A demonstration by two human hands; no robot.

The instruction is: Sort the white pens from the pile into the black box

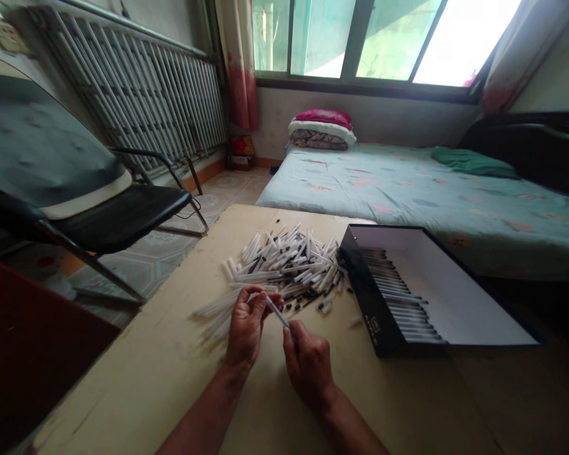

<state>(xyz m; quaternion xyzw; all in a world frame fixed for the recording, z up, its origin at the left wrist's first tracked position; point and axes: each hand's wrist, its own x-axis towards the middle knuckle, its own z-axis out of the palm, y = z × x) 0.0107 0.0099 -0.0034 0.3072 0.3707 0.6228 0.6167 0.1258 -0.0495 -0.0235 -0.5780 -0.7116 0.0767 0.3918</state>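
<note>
I have my left grip (pixel 247 325) and my right grip (pixel 309 361) both closed on one pen (pixel 277 311), held above the bench (pixel 146 373), near the loose pen parts (pixel 303 256), left of the black box (pixel 375 300).

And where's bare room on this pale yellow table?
The table is bare between its left edge and your left forearm, and between your right forearm and the black, white-lined box. Crowded: left of it, heaped slim white and black tubes.
</note>
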